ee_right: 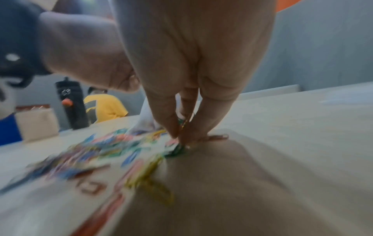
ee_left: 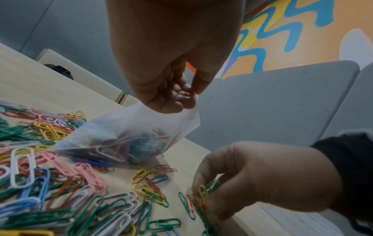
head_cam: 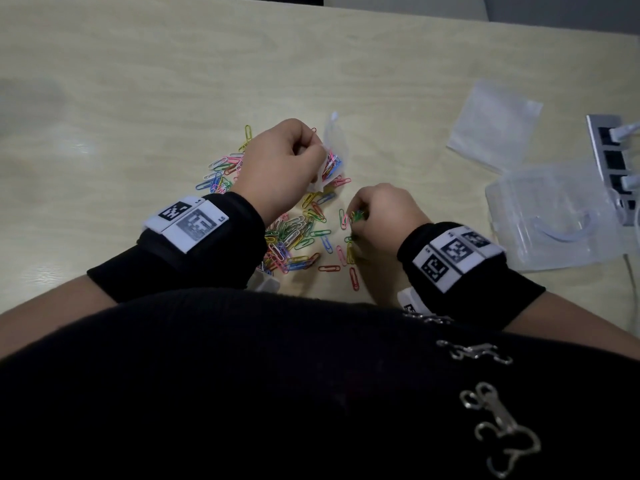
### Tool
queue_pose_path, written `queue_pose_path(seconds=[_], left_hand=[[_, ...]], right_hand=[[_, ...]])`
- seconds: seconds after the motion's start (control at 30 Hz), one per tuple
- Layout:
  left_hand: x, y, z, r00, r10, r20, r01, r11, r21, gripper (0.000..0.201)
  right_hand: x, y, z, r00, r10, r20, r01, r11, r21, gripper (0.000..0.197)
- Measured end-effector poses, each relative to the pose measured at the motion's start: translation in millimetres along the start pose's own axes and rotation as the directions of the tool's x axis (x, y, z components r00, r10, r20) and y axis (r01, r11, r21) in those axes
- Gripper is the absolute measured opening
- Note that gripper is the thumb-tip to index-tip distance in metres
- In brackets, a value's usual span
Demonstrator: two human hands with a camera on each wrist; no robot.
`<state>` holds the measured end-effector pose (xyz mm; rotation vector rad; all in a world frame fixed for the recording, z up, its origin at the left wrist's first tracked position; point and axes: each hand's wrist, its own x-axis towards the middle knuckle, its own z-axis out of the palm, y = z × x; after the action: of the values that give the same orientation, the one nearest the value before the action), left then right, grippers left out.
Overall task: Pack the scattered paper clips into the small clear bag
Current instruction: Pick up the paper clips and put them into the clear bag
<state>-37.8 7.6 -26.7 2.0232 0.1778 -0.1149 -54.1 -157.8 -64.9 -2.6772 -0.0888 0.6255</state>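
Coloured paper clips lie scattered on the pale wooden table, in a heap between my hands. My left hand pinches the top edge of the small clear bag, which hangs with several clips inside. My right hand is down at the table to the right of the heap, fingers curled round a small bunch of green, yellow and pink clips. In the blurred right wrist view my fingertips press together on clips at the table surface.
Flat clear bags lie at the right. A larger clear zip pouch sits nearer, beside a silver USB hub with white cables. A black bottle and a person in yellow stand beyond the table's far side.
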Motion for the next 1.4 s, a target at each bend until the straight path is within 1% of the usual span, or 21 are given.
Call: queue_pose_path(seconds=[0.1,0.17,0.2,0.27,0.33,0.4,0.43,0.47,0.53,0.57,0.6,0.63,0.7,0.77,0.83,0.9,1.0,1.13,1.27,1.33,1.4], left_hand=[[1.1,-0.9,0.0,1.0,0.011,0.002,-0.011,1.0,0.004,0.015],[1.6,-1.2,0.2,1.0,0.014,0.006,-0.014,1.0,0.002,0.015],[1.9,-1.6,0.4,1.0,0.014,0.007,-0.014,1.0,0.002,0.015],[2.4,-2.3,1.0,1.0,0.013,0.007,-0.012,1.0,-0.005,0.015],[2.7,-3.1,1.2,1.0,0.011,0.008,-0.011,1.0,-0.007,0.014],[2.9,-3.9,1.1,1.0,0.005,0.016,-0.004,1.0,-0.019,0.013],[3.0,-4.1,1.1,1.0,0.001,0.022,0.0,1.0,-0.03,0.014],[3.4,-4.5,1.3,1.0,-0.001,0.025,0.002,0.999,-0.037,0.014],[4.0,-4.8,1.6,1.0,-0.001,0.02,0.002,0.999,-0.045,0.013],[4.1,-5.0,1.3,1.0,-0.003,0.016,0.004,0.999,-0.054,0.013],[4.8,-5.7,0.9,1.0,-0.009,0.012,0.01,0.998,-0.068,0.012],[5.4,-6.5,0.4,1.0,-0.017,0.01,0.018,0.996,-0.084,0.01],[6.1,-9.1,-1.2,0.999,-0.035,0.003,0.035,0.993,-0.109,0.009],[7.0,-11.2,-2.8,0.999,-0.045,-0.008,0.043,0.99,-0.133,0.009],[7.9,-11.2,-5.1,0.999,-0.037,-0.031,0.032,0.988,-0.153,0.01],[10.6,-9.4,-9.1,0.997,-0.031,-0.066,0.018,0.983,-0.183,0.01],[16.4,-6.9,-17.1,0.991,-0.021,-0.135,-0.01,0.974,-0.227,0.01],[23.8,-5.8,-30.9,0.972,-0.012,-0.234,-0.056,0.957,-0.283,0.012],[28.5,-4.8,-42.5,0.963,-0.01,-0.271,-0.076,0.95,-0.303,0.018],[30.4,-4.2,-47.7,0.96,-0.009,-0.279,-0.081,0.948,-0.308,0.021],[31.9,-5.3,-53.9,0.952,-0.008,-0.305,-0.094,0.944,-0.318,0.017]], right_hand=[[5.0,1.0,-19.1,0.996,0.07,-0.053,-0.06,0.985,0.164,0.015],[8.5,-0.4,-32.0,0.991,0.103,-0.085,-0.069,0.941,0.331,0.012],[9.4,-2.9,-38.5,0.988,0.123,-0.09,-0.07,0.89,0.45,0.012],[9.8,-8.9,-51.7,0.985,0.149,-0.091,-0.053,0.751,0.658,0.017],[9.8,-16.2,-62.7,0.986,0.138,-0.093,-0.018,0.644,0.765,0.018],[11.1,-24.2,-69.6,0.99,0.099,-0.1,0.022,0.596,0.803,0.017],[11.9,-29.0,-71.2,0.991,0.079,-0.11,0.039,0.613,0.789,0.016],[13.7,-33.3,-71.2,0.99,0.058,-0.128,0.058,0.666,0.744,0.014],[16.4,-42.3,-69.9,0.988,-0.008,-0.157,0.092,0.838,0.538,0.014],[17.0,-46.4,-69.3,0.989,-0.046,-0.144,0.102,0.905,0.414,0.02],[17.7,-49.7,-69.2,0.99,-0.073,-0.12,0.109,0.941,0.322,0.026],[17.9,-53.0,-70.1,0.99,-0.092,-0.103,0.117,0.955,0.271,0.03],[18.5,-56.5,-73.0,0.984,-0.131,-0.122,0.154,0.965,0.212,0.034],[22.2,-57.3,-75.1,0.971,-0.155,-0.18,0.189,0.964,0.188,0.032],[30.4,-54.1,-74.9,0.961,-0.129,-0.247,0.181,0.962,0.204,0.027],[42.9,-45.6,-69.9,0.963,-0.092,-0.255,0.137,0.976,0.168,0.026],[61.8,-31.6,-55.7,0.983,-0.062,-0.171,0.074,0.995,0.063,0.03],[86.3,-29.2,-41.6,0.996,-0.064,-0.063,0.061,0.997,-0.038,0.041],[111.4,-40.6,-32.9,0.988,-0.155,-0.004,0.153,0.981,-0.123,0.05],[119.4,-47.6,-29.0,0.977,-0.199,0.071,0.208,0.965,-0.162,0.054],[118.1,-57.1,-23.3,0.961,-0.243,0.133,0.267,0.939,-0.216,0.046]])
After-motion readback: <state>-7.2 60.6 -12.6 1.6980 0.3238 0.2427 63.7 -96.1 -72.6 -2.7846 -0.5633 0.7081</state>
